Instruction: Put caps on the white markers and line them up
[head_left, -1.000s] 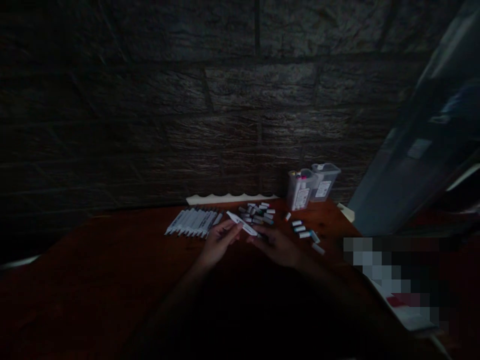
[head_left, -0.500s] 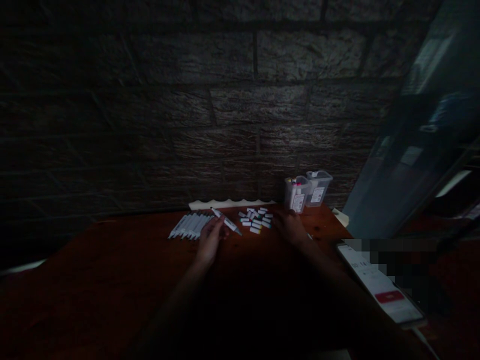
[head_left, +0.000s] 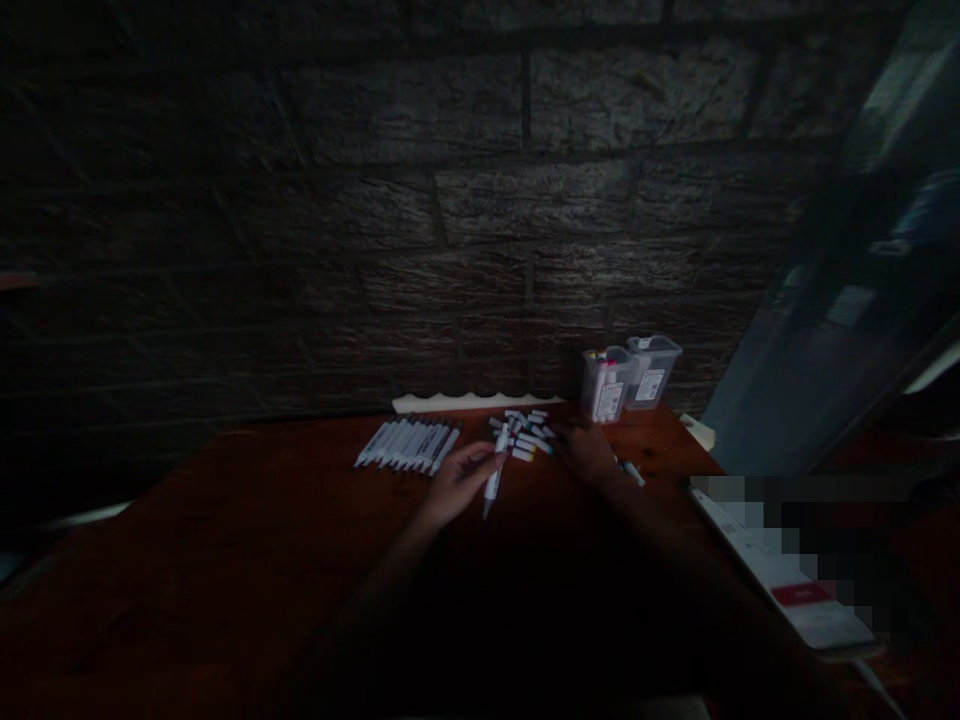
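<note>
My left hand [head_left: 459,482] is closed on a white marker [head_left: 493,484], held between thumb and fingers with its grey tip pointing down toward me. Beside that hand on the left lies a row of similar white markers [head_left: 409,445], side by side and slanted. To the right of the held marker is a loose pile of short white marker caps [head_left: 534,440] with coloured ends. My right hand [head_left: 589,452] rests low at the right edge of this pile; its fingers are too dark to make out. A small white piece with a teal end [head_left: 634,473] lies by the right wrist.
Two clear plastic tubs stand at the back right: one tub [head_left: 608,395] has markers in it, the other tub [head_left: 654,375] is behind it. A phone [head_left: 795,580] lies at the right. A wavy white strip [head_left: 480,403] runs along the stone wall [head_left: 480,210] behind the wooden table [head_left: 225,560].
My left hand has moved right, away from the row and toward the caps. The marker in it has swung from a sideways slant to nearly upright. My right hand stays by the caps.
</note>
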